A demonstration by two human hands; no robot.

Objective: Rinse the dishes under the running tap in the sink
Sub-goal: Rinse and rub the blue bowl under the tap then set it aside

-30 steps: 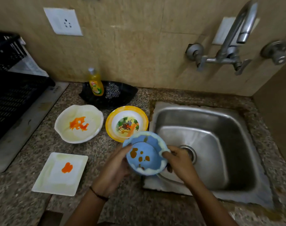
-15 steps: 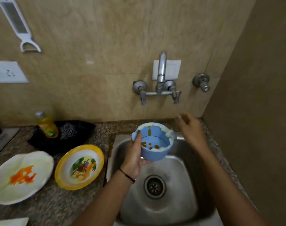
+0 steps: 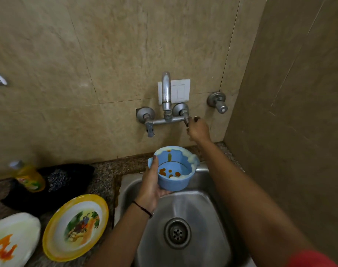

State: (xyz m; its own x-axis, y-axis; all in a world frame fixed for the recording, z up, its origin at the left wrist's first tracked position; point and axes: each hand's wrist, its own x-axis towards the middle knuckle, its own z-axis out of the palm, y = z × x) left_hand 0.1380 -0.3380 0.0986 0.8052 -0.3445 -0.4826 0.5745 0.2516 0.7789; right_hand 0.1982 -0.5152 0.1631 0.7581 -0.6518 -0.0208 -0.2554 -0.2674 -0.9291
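Progress: By my judgement the task is at its very start. I see no water coming from the tap [image 3: 166, 93], and no dish looks rinsed.
Done: The blue bowl [image 3: 174, 175] is lifted and brought under the spout.
Left to do: Open the water and rinse this bowl. Then come the yellow plate [image 3: 75, 227] and the white plate [image 3: 12, 241], which wait on the counter at the lower left of the frame, the white one with orange stains.
Bowl, place: In the centre of the frame, in the air above the back part of the sink [image 3: 202, 218] and below the spout.
Bowl, state: Foam sits along the rim, and there are orange-brown spots on the bottom inside.
Bowl, direction: The mouth points up and leans a little toward me. Its axis from bottom to mouth is close to upright.
Left hand [image 3: 151, 186]: It holds the bowl from the left side, with the thumb up at the rim and the fingers under the bottom.
Right hand [image 3: 198, 130]: It is stretched to the right handle [image 3: 186, 121] of the tap. The fingers seem to be curled around it, but the hand hides most of the handle.
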